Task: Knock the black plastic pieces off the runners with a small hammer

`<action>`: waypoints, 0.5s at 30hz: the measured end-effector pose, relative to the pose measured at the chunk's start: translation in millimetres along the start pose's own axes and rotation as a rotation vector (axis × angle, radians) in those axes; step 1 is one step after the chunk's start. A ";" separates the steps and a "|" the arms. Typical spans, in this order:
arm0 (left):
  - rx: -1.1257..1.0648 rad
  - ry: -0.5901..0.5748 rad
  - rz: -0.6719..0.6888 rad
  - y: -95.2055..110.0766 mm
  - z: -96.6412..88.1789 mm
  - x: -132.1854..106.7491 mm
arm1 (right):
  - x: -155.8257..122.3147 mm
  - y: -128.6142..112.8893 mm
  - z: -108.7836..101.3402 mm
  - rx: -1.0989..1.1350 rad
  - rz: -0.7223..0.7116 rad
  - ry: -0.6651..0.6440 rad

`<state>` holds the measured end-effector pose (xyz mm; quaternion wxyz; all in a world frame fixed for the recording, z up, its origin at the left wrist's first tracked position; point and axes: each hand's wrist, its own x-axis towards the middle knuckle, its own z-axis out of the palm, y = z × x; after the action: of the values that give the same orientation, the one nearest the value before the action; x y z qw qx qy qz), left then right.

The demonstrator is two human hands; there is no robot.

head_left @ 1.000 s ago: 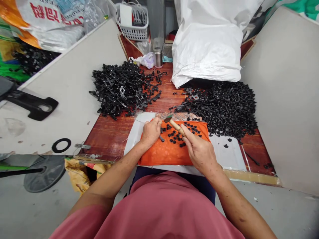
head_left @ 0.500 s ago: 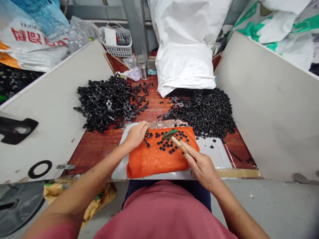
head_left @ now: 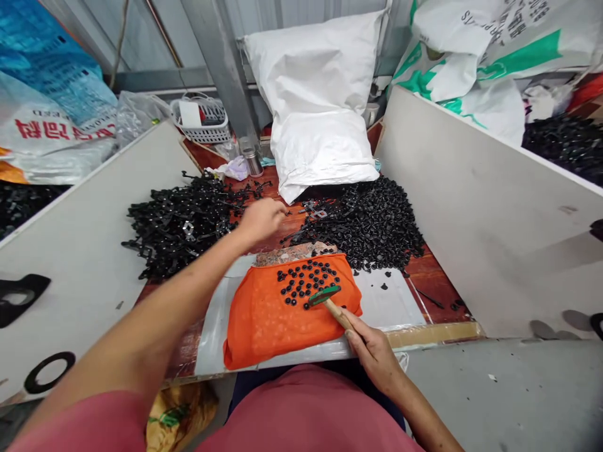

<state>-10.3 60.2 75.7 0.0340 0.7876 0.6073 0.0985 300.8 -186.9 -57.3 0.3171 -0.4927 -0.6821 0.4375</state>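
Note:
My right hand (head_left: 372, 353) is closed round the wooden handle of a small hammer (head_left: 326, 297), whose green head rests over the orange cloth (head_left: 264, 323). Several small black round parts (head_left: 306, 279) lie scattered on that cloth. My left hand (head_left: 262, 220) is stretched out past the cloth, fingers curled, between the pile of black flat clips (head_left: 181, 223) on the left and the heap of black knobbly parts (head_left: 367, 220) on the right. What the left fingers hold, if anything, is hidden.
A stuffed white sack (head_left: 320, 135) leans at the back of the red-brown table (head_left: 207, 270). White boards (head_left: 475, 201) wall both sides. A metal flask (head_left: 251, 160) and a plastic basket (head_left: 200, 122) stand at the back left. More printed sacks (head_left: 47, 132) lie beyond.
My left hand left the orange cloth and reached forward between the two black piles. The hammer drew back toward me. The view tilted upward.

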 end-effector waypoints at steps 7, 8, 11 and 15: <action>-0.101 -0.084 -0.073 65.1 97.4 51.1 | 0.1 -6.9 0.2 0.005 0.028 -0.017; -0.123 -0.085 -0.082 65.2 100.0 56.2 | 0.5 -7.9 0.2 0.003 0.035 -0.017; -0.208 -0.089 -0.098 57.3 99.3 67.6 | 1.8 -10.7 -0.5 0.009 0.037 -0.022; -0.372 -0.053 -0.143 40.1 89.2 75.7 | 3.5 -14.4 -2.5 0.033 0.019 -0.046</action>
<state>63.7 128.7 4.0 0.2018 0.7251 0.6318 0.1852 296.2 -184.8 -43.2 0.3052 -0.4837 -0.6773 0.4628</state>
